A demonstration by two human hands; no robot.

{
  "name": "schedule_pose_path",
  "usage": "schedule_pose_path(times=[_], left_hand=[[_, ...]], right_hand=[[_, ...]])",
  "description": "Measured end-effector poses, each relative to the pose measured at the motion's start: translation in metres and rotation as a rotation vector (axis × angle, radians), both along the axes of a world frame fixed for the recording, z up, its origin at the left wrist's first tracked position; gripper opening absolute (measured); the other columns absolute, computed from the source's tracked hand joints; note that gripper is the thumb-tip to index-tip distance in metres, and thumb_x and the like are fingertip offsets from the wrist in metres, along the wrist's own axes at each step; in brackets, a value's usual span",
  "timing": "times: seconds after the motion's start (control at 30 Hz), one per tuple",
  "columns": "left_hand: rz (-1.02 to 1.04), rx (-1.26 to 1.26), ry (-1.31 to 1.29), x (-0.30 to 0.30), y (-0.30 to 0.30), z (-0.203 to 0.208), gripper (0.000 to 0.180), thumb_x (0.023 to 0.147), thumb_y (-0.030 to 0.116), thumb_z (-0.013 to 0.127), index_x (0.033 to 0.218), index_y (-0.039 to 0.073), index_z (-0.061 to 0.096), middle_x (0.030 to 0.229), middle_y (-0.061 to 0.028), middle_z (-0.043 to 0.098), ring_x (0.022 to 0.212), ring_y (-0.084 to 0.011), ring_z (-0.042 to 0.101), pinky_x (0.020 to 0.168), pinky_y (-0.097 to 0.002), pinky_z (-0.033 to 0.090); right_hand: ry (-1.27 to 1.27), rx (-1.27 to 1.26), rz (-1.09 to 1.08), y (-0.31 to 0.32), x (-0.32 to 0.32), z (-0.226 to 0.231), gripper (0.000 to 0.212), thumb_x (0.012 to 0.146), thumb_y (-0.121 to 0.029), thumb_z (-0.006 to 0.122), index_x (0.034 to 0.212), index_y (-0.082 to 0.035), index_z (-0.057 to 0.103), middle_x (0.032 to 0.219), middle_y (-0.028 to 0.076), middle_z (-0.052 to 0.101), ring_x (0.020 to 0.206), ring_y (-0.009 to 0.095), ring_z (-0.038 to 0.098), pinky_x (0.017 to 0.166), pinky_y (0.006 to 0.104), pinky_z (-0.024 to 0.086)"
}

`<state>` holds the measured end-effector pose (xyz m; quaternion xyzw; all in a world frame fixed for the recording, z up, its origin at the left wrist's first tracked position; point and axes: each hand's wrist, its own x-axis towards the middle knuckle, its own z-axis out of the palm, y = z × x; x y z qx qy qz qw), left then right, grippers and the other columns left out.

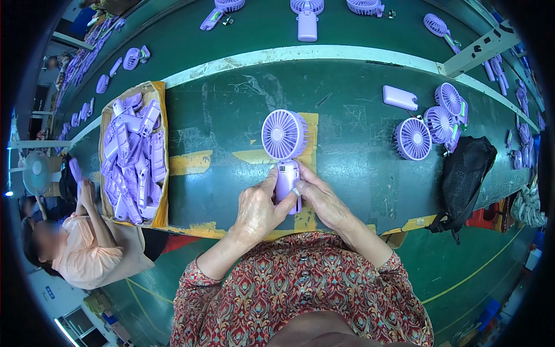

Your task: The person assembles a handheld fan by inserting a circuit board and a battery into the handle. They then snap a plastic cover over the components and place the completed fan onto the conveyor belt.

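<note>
Together, both hands (257, 208) (325, 202) clasp a round-grilled purple fan (284, 139).

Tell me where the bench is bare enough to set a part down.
Bare bench lies between the parts box and the held fan, and between that fan and the three loose fans. Crowded: the right, by the black bag.

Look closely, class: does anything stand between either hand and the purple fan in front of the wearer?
Nothing visible does. The left hand and right hand are both directly on the lower part of the purple fan. The open box is off to the left, the black bag off to the right.
</note>
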<state>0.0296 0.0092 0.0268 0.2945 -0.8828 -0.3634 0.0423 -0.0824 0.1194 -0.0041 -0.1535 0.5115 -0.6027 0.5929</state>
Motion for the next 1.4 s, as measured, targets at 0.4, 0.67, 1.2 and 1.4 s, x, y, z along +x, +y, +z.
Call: schedule_pose_path(times=[0.4, 0.67, 1.2, 1.4], left_hand=[[-0.107, -0.084, -0.05, 0.001, 0.004, 0.002, 0.062, 0.073, 0.023, 0.07, 0.113, -0.018, 0.048, 0.068, -0.0241, 0.062, 0.06, -0.0337, 0.065, 0.055, -0.0388, 0.052], [-0.137, -0.19, -0.084, 0.001, 0.009, 0.002, 0.06, 0.073, 0.023, 0.072, 0.116, -0.013, 0.049, 0.079, -0.025, 0.064, 0.068, -0.0335, 0.066, 0.061, -0.0388, 0.054], [-0.139, 0.577, 0.154, 0.006, 0.005, -0.01, 0.035, 0.087, 0.027, 0.053, 0.099, -0.006, 0.052, 0.08, -0.0151, 0.064, 0.072, -0.0242, 0.065, 0.064, -0.0365, 0.051], [-0.099, 0.74, 0.211, -0.002, 0.004, -0.019, 0.026, 0.089, 0.024, 0.052, 0.097, -0.001, 0.053, 0.07, -0.0058, 0.058, 0.059, -0.0125, 0.057, 0.054, -0.0273, 0.047]], right_hand=[[0.355, 0.04, 0.017, 0.005, 0.01, -0.009, 0.061, 0.094, -0.031, 0.041, 0.141, 0.0, 0.02, 0.118, 0.019, 0.052, 0.101, 0.025, 0.056, 0.086, 0.0353, 0.044], [0.032, -0.012, -0.183, -0.005, 0.01, -0.007, 0.031, 0.093, -0.017, 0.052, 0.12, -0.001, 0.049, 0.098, 0.006, 0.06, 0.084, 0.01, 0.057, 0.073, 0.0252, 0.049], [-0.187, -0.272, -0.351, 0.003, 0.006, 0.012, 0.043, 0.087, -0.017, 0.06, 0.123, -0.001, 0.042, 0.115, 0.016, 0.056, 0.104, 0.023, 0.058, 0.092, 0.0376, 0.047], [-0.16, -0.219, -0.337, -0.005, -0.003, 0.005, 0.038, 0.088, -0.016, 0.058, 0.121, -0.002, 0.044, 0.111, 0.015, 0.058, 0.103, 0.022, 0.058, 0.09, 0.0363, 0.048]])
